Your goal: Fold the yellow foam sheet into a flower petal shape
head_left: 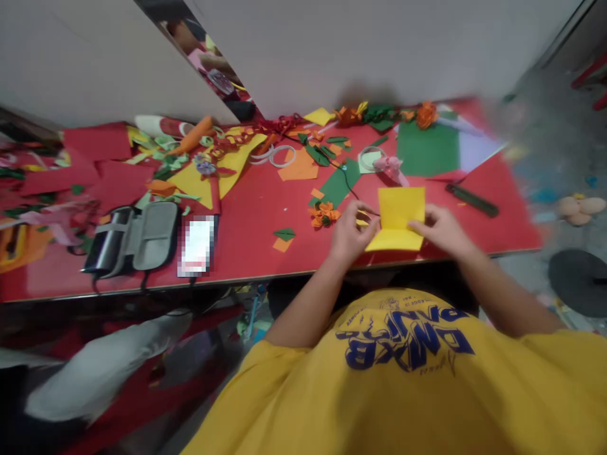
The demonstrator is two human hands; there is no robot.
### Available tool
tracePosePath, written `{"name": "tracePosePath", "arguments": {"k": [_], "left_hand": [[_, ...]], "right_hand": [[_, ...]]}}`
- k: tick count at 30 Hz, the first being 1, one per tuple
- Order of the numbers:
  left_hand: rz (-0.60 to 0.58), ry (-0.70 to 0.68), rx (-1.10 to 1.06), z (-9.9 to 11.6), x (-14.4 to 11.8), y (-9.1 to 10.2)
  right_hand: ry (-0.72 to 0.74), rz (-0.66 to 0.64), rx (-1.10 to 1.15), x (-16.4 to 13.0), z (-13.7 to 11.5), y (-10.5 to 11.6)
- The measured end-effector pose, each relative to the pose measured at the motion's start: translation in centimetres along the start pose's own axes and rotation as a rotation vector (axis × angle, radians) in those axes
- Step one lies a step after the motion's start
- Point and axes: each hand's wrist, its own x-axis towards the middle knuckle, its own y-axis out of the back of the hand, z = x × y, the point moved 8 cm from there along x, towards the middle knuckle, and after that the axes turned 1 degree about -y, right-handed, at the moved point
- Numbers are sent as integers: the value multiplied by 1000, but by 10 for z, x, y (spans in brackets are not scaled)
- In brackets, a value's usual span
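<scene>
A sheet of yellow paper point(402, 208) stands partly raised, with a crease across it and its lower part lying towards me at the table's front edge. My right hand point(441, 229) pinches its right side near the crease, thumb on the inner face. My left hand point(353, 232) is curled at the left side, fingertips closed on the paper's edge. A small yellow piece shows between its fingers. An orange paper flower point(324, 215) with a green centre lies just left of my left hand. A dark cord point(348, 180) runs down behind that hand.
On the red table point(251, 240) lie green paper point(422, 150), a dark green box cutter point(472, 200), a pink paper flower point(389, 167), tape rings point(283, 155), and many scraps. An open case point(156, 237) and a phone point(197, 246) sit left. A person's pale trouser leg point(114, 360) is lower left.
</scene>
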Motion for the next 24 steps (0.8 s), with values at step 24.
{"name": "tracePosePath", "arguments": {"k": [24], "left_hand": [[-281,-252,574,-8,67,-22]], "right_hand": [[73,170,-581,-6,19,133]]}}
